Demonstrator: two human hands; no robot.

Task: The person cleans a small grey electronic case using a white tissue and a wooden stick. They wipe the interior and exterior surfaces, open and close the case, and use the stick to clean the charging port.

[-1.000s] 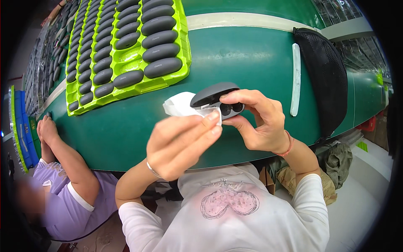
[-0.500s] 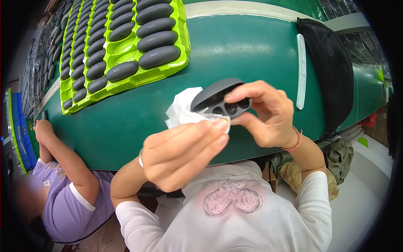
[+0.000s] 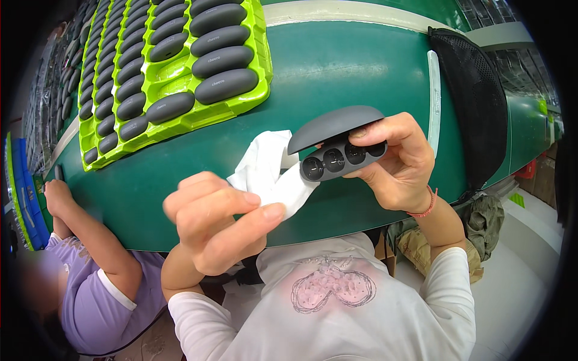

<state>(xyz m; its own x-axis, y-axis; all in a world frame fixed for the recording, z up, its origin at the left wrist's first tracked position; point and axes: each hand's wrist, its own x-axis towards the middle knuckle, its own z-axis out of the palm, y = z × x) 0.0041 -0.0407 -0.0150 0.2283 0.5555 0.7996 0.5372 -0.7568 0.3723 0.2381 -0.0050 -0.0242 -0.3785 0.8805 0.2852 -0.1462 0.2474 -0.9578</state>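
My right hand (image 3: 400,159) grips a dark grey earbud charging case (image 3: 334,124) by its right end, with the fingertips between lid and body. The case is held above the green table, its lid raised and its glossy black wells facing me. A white cloth (image 3: 265,159) lies against the left end of the case and spreads out behind it. My left hand (image 3: 223,222) is closed, pinching the lower part of this cloth between its fingertips, a little apart from the case.
A lime green tray (image 3: 189,120) with rows of closed dark grey cases (image 3: 226,87) occupies the table's far left. At the right lie a pale strip (image 3: 433,102) and a black mesh pouch (image 3: 472,108). A co-worker in a purple shirt (image 3: 105,301) sits at my left, one hand (image 3: 60,198) on the table.
My left hand has drawn back to the lower left with the cloth. The case has shifted right and turned, so its wells show more fully.
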